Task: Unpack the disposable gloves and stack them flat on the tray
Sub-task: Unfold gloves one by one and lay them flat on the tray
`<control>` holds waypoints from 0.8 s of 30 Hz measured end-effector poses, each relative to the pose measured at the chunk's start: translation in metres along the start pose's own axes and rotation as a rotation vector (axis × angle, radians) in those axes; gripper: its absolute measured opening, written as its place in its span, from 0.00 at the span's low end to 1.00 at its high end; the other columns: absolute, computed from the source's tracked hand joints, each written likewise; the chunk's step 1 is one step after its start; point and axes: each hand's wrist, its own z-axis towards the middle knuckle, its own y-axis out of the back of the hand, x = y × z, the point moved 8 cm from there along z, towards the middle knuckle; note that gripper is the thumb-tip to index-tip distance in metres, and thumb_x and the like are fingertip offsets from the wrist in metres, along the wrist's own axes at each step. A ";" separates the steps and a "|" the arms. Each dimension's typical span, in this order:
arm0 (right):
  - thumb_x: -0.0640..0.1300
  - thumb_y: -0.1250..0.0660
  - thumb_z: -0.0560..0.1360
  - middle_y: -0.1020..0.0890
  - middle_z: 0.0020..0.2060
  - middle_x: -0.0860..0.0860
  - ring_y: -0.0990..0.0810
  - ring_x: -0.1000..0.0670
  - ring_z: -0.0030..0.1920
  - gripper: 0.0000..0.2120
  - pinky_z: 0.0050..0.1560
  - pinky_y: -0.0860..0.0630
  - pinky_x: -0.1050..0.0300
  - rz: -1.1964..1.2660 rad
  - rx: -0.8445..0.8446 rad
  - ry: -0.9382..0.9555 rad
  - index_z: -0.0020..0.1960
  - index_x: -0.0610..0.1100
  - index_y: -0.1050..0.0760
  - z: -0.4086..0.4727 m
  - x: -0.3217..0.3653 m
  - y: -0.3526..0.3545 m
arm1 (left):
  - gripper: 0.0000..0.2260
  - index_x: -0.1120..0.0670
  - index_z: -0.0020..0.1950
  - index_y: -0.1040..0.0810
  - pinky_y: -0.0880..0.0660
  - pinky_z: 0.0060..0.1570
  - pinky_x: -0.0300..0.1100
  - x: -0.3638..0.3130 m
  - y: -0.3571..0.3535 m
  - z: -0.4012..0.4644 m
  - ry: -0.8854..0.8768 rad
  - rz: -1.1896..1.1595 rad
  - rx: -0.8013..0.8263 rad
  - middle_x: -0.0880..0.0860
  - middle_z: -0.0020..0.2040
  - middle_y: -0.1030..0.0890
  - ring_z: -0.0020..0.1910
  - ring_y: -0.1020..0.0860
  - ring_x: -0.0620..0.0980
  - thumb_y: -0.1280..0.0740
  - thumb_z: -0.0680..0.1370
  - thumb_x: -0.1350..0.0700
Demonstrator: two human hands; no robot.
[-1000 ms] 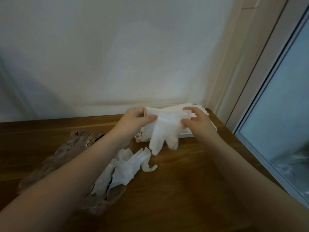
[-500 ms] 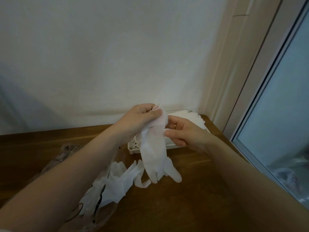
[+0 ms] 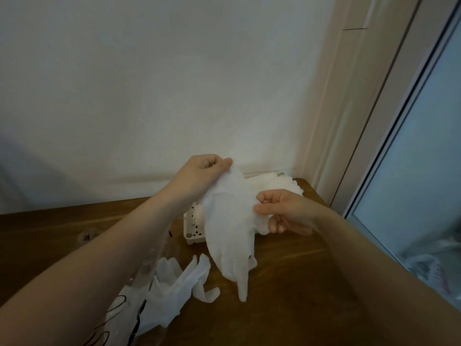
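While the left hand [image 3: 202, 171] pinches the glove's [image 3: 230, 231] cuff and the right hand [image 3: 287, 213] pinches its side, it hangs just before the tray [image 3: 192, 229], probably to straighten it for stacking.

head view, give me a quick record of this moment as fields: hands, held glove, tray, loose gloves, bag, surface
left hand: pinches the cuff end of the held glove, raised above the tray
right hand: pinches the glove's side edge lower down
held glove: white, hangs fingers down, off the table
tray: white, perforated, near the wall, flat gloves already in it
stacked gloves: white, lying in the tray
loose gloves: crumpled pile spilling from the bag
bag: clear plastic with black print, near the left forearm
table: brown wood
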 end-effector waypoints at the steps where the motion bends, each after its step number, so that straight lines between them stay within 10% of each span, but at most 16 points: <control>1: 0.38 0.37 0.77 0.19 0.35 0.46 0.23 0.54 0.25 0.02 0.22 0.28 0.67 0.041 -0.052 -0.038 0.46 0.40 0.28 0.001 -0.005 0.007 | 0.15 0.52 0.33 0.26 0.36 0.27 0.37 0.004 -0.001 0.003 0.001 0.012 0.008 0.50 0.28 0.29 0.26 0.32 0.47 0.37 0.78 0.48; 8: 0.39 0.38 0.79 0.21 0.54 0.38 0.15 0.44 0.41 0.11 0.36 0.18 0.58 0.377 -0.394 0.046 0.58 0.35 0.29 0.006 0.005 0.045 | 0.12 0.53 0.37 0.25 0.36 0.31 0.36 0.000 -0.005 0.024 -0.119 0.071 -0.023 0.51 0.31 0.27 0.29 0.32 0.45 0.38 0.79 0.52; 11: 0.43 0.39 0.80 0.22 0.54 0.42 0.19 0.44 0.52 0.05 0.52 0.22 0.51 0.056 -0.616 0.166 0.52 0.40 0.30 0.007 0.028 0.069 | 0.12 0.53 0.38 0.24 0.36 0.34 0.39 -0.010 -0.008 0.038 -0.176 0.070 0.003 0.54 0.33 0.23 0.31 0.30 0.47 0.38 0.80 0.52; 15: 0.47 0.39 0.79 0.23 0.47 0.52 0.25 0.51 0.48 0.05 0.43 0.30 0.63 -0.418 -0.865 0.453 0.48 0.45 0.29 -0.010 0.076 0.080 | 0.11 0.56 0.43 0.27 0.32 0.28 0.31 -0.022 -0.006 0.054 -0.233 0.083 -0.042 0.45 0.36 0.20 0.28 0.28 0.40 0.43 0.81 0.53; 19: 0.46 0.36 0.77 0.21 0.55 0.50 0.27 0.53 0.54 0.06 0.51 0.34 0.60 -0.563 -0.767 0.457 0.46 0.44 0.27 0.001 0.065 0.080 | 0.11 0.57 0.46 0.27 0.24 0.45 0.46 0.006 -0.007 0.064 -0.232 0.124 0.017 0.52 0.41 0.24 0.39 0.24 0.46 0.43 0.81 0.52; 24: 0.51 0.34 0.75 0.23 0.49 0.57 0.29 0.48 0.61 0.07 0.68 0.41 0.42 -0.688 -0.524 0.106 0.38 0.54 0.26 0.033 -0.013 0.081 | 0.10 0.53 0.43 0.28 0.33 0.38 0.41 0.060 -0.019 0.054 -0.184 0.478 0.255 0.52 0.38 0.25 0.37 0.28 0.47 0.43 0.81 0.51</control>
